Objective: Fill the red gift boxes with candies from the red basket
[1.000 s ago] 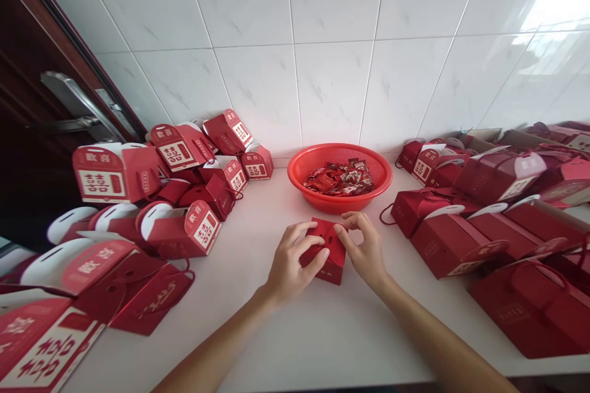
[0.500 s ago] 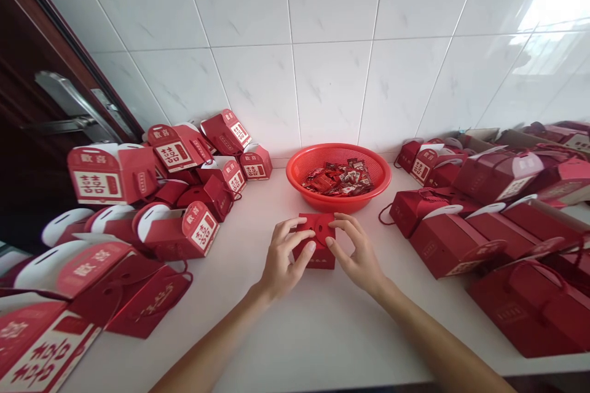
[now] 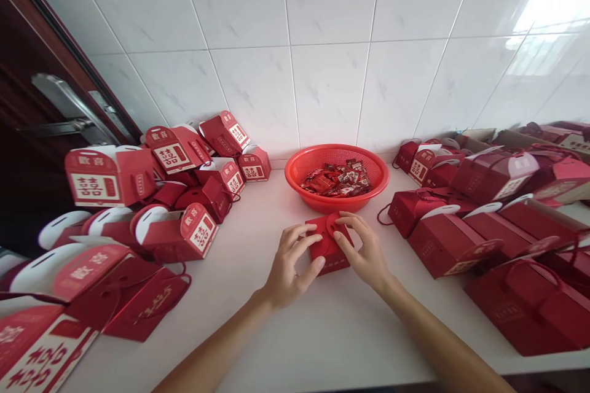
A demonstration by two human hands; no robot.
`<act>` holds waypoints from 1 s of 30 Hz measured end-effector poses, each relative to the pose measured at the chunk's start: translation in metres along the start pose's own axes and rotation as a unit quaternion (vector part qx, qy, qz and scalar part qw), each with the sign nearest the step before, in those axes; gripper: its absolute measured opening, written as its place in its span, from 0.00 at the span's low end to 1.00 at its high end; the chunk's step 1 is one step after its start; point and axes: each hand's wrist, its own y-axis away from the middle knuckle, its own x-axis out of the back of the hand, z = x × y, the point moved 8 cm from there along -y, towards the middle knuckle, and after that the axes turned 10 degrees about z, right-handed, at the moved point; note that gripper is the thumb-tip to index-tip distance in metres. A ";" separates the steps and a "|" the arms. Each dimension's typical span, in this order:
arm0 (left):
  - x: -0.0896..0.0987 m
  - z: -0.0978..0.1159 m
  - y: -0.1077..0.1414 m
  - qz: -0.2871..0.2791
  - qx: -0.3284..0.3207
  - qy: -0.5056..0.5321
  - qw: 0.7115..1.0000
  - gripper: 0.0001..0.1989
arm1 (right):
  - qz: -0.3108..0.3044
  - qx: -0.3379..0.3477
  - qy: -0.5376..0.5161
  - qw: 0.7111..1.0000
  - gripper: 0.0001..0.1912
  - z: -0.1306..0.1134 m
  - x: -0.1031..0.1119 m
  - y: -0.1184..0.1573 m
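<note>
A small red gift box [image 3: 322,249] stands on the white table in front of me, its top flaps folded over. The curved flaps have round holes, and faint gold print shows low on the front face. My left hand [image 3: 292,261] grips the box at its left side, index and middle fingertips on the top and thumb by the front corner. On the right side, my right hand [image 3: 365,252] holds it with thumb and fingers curled over the rounded top flap. Part of the right side is hidden under that hand.
Behind the box, a red plastic basket [image 3: 295,179] holds small wrapped packets [image 3: 343,178]. Several red gift boxes [image 3: 198,230] with white end panels are piled at left. More red boxes [image 3: 454,239], some with cord handles, crowd the right. A tiled wall [image 3: 329,92] closes the back.
The box has turned slightly and shifted to the right, with both hands moving along with it. My right fingers now lie further over the top flap.
</note>
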 end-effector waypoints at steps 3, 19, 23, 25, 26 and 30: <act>0.000 -0.001 0.001 0.010 0.003 0.001 1.000 0.15 | 0.001 0.002 0.002 1.000 0.12 -0.003 0.001 0.000; -0.002 -0.018 -0.003 -0.003 0.076 0.053 0.996 0.20 | -0.013 0.012 0.015 1.000 0.08 -0.004 -0.001 -0.001; -0.005 -0.015 -0.001 0.001 0.077 0.050 0.996 0.22 | -0.012 0.011 0.010 1.000 0.09 -0.005 -0.001 0.000; -0.006 -0.014 -0.001 0.003 0.082 0.046 0.996 0.22 | -0.019 0.013 0.016 1.000 0.10 -0.007 -0.002 0.001; -0.006 -0.014 -0.001 0.004 0.082 0.046 0.996 0.22 | -0.023 0.015 0.022 0.999 0.10 -0.007 -0.003 0.001; -0.006 -0.013 0.000 -0.002 0.081 0.052 0.995 0.23 | -0.035 0.031 0.046 0.998 0.10 -0.010 -0.005 0.003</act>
